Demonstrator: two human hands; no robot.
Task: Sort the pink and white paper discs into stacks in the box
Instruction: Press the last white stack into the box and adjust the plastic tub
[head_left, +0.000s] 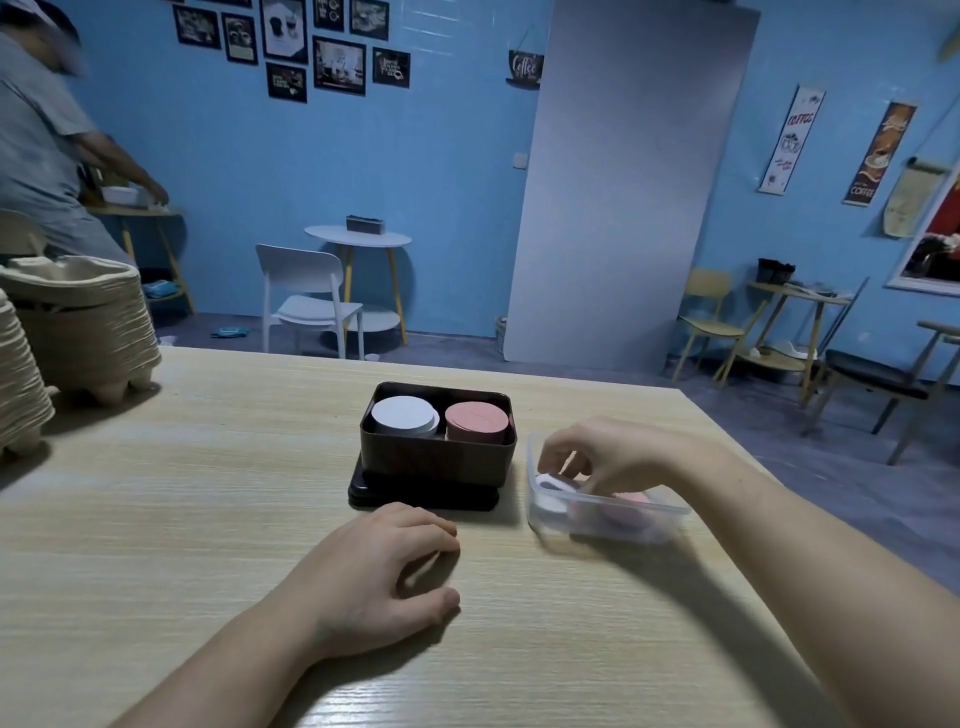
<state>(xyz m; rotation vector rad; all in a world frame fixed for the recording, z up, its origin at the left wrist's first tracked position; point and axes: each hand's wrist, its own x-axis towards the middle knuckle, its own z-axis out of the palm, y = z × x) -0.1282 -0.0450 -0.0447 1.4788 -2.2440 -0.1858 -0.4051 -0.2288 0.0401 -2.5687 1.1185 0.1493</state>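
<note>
Discs: thin paper, near weightless, floppy at the edge, easy to crease. They cling flat to each other, so you may lift two at once. Judgement: take one by the rim, thumb under and finger on top; don't press on the middle.

Loose discs are in the clear tub (531, 483), just beside the box (436, 460) at its 3 o'clock. A white disc (553, 484) lies at the tub's 9 o'clock end, looks tipped up a bit. A pink disc (631, 502) shows thru the front wall toward 3 o'clock. More below, count unclear.

In the box: white stack (405, 415) in the 9 o'clock half, pink stack (476, 422) in the 3 o'clock half, both nearly up to the rim. The box sits on a black lid (421, 496).

Your right hand (608, 457) is down in the tub, fingers bent, tips at the white disc. Touching it, yes. Whether it's actually pinched, can't tell; thumb side is hidden.

Your left hand (379, 571) rests on the table (208, 493) at the box's 6 o'clock, fingers loosely curled, holding nothing, apart from box and lid.

If that disc comes up, it belongs on the white stack; lay it flat, no drop from height.
</note>
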